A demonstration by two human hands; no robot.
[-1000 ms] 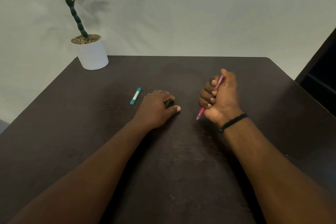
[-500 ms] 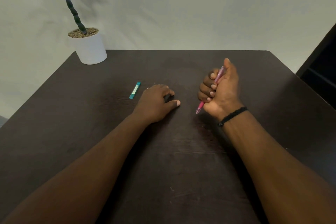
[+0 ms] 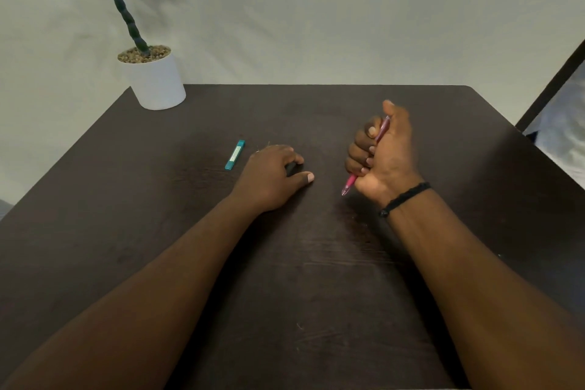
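one pink pen [image 3: 350, 183], right hand [image 3: 387, 157] gripping

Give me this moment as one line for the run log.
right hand grips pink pen, tip down | left hand rests curled on table, hold unclear | teal case lies left of it, untouched

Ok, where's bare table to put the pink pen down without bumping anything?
Free: the far strip of table from the white pot to the far right corner; the right edge beyond the right hand gripping the pink pen; the near middle between the forearms. Crowded: the teal case just left of the left hand.
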